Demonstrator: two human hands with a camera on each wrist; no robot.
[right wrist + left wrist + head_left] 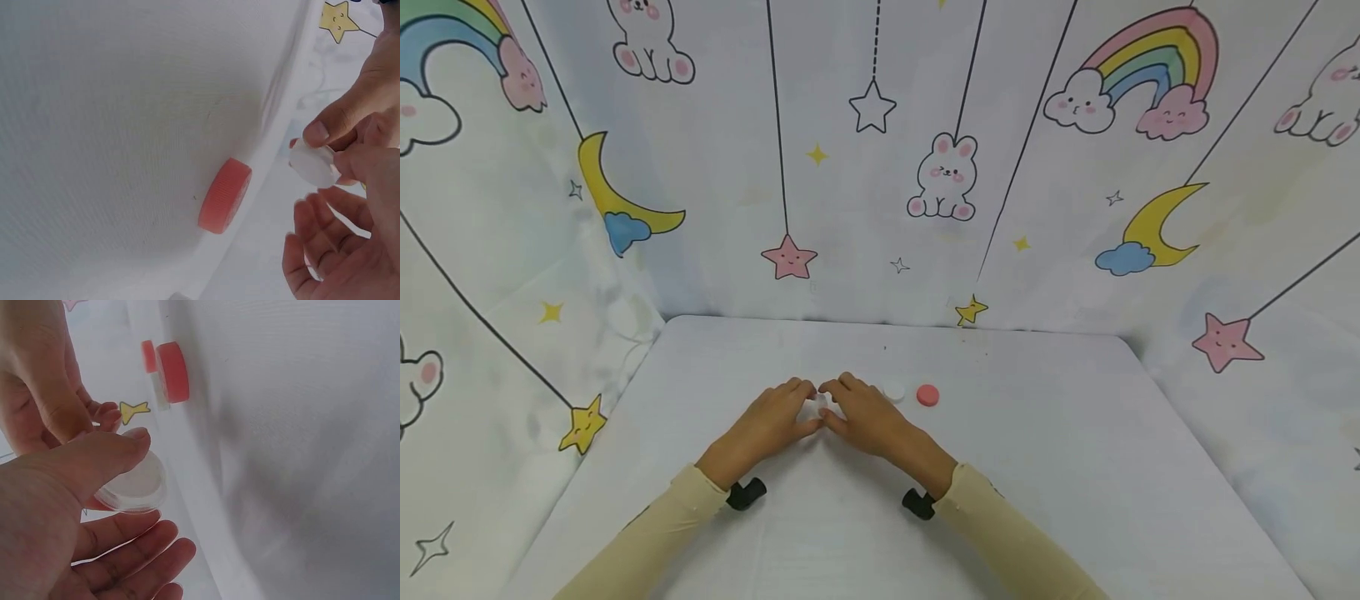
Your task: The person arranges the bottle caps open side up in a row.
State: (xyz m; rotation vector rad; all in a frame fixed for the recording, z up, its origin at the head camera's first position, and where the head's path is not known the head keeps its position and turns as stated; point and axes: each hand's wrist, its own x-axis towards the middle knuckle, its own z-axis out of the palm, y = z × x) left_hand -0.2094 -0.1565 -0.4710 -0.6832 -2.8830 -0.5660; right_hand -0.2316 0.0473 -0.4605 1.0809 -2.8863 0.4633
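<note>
My left hand (775, 417) and right hand (868, 415) meet over the table, both at one small round clear-and-white plastic cap (139, 481). The left thumb lies across the cap's upper face in the left wrist view, its fingers behind. In the right wrist view my right thumb and fingers pinch the same cap (311, 164) at its near edge, the other fingers spread loosely. A bit of red shows just behind the cap. To the right of my right hand lie a white cap (893, 392) and a red ribbed cap (927, 395).
A white-covered table (1037, 467) spreads under both arms. Behind it and along the sides hangs a white cloth (715, 183) printed with stars, moons, rabbits and rainbows. Another red ribbed cap (226, 195) lies on the table in the right wrist view.
</note>
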